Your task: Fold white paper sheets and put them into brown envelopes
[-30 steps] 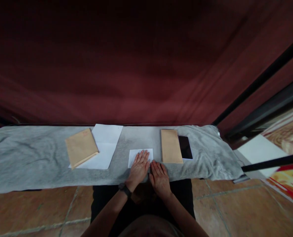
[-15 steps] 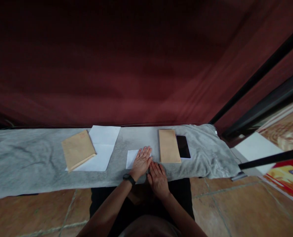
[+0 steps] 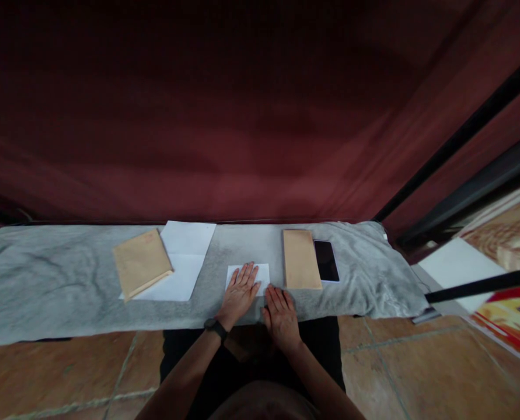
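Observation:
A small folded white sheet of paper (image 3: pixel 262 274) lies on the grey cloth in front of me. Flat on top of it rests my left hand (image 3: pixel 239 293), fingers stretched out and covering its left and middle part. My right hand (image 3: pixel 281 315) lies at the paper's lower right corner, fingers extended and close together, with its fingertips at the edge. Neither hand grips anything. To the right is a stack of brown envelopes (image 3: pixel 301 259). Off to the left, another brown envelope pile (image 3: pixel 141 262) partly covers larger white sheets (image 3: pixel 187 256) that carry a crease.
A dark-screened phone (image 3: pixel 327 261) lies against the right envelopes. Grey cloth (image 3: pixel 58 280) covers the narrow bench, which backs onto a dark red wall (image 3: pixel 260 146). At the right, black bars (image 3: pixel 452 146) stand beside a white board (image 3: pixel 459 268) and a red-yellow printed box (image 3: pixel 513 321).
My left hand has slid left across the small paper, uncovering its right part. My right hand stays almost where it was. The view has shifted slightly.

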Action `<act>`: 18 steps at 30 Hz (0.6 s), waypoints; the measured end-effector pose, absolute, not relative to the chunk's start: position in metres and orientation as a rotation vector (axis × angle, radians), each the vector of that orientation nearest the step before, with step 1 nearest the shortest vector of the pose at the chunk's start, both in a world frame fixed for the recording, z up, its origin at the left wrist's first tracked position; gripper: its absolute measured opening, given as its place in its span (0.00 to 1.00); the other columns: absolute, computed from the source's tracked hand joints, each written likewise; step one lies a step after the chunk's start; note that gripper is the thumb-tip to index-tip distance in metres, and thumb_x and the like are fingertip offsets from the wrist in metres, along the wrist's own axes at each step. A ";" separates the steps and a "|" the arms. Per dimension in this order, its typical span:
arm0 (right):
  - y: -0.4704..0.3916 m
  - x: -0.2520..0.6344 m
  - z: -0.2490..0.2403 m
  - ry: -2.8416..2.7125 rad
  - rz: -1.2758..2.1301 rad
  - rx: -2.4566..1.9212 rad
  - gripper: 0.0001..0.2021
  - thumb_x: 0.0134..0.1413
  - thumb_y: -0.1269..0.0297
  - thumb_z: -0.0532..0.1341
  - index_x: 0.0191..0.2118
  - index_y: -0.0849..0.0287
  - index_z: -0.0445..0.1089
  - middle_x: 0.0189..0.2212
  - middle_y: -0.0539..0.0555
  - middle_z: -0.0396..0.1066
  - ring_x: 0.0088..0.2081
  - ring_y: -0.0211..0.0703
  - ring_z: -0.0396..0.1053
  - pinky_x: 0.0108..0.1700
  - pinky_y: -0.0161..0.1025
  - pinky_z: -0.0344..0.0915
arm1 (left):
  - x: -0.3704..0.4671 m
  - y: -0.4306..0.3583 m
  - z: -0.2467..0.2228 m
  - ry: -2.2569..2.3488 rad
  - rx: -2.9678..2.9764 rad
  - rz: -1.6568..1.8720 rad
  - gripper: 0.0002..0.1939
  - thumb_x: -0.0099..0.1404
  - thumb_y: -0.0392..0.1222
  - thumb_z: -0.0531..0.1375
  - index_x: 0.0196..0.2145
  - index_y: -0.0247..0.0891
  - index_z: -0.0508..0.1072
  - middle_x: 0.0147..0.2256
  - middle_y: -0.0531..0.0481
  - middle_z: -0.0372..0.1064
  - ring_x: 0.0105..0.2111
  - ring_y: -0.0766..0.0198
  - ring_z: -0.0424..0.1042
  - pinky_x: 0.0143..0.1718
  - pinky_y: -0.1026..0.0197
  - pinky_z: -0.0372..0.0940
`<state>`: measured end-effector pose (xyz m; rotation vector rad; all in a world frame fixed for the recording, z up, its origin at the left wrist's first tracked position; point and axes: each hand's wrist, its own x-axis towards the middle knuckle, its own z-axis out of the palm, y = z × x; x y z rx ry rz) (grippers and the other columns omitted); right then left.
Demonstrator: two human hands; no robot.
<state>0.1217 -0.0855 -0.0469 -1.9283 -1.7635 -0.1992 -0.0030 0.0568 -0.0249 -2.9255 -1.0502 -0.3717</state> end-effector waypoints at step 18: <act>-0.048 0.106 -0.027 -1.786 -0.143 -1.919 0.24 0.69 0.63 0.50 0.66 0.67 0.58 0.65 0.61 0.61 0.66 0.49 0.57 0.66 0.48 0.57 | -0.057 0.061 -0.027 -1.272 -2.801 -0.414 0.30 0.75 0.50 0.42 0.68 0.31 0.56 0.66 0.39 0.56 0.67 0.51 0.54 0.67 0.44 0.51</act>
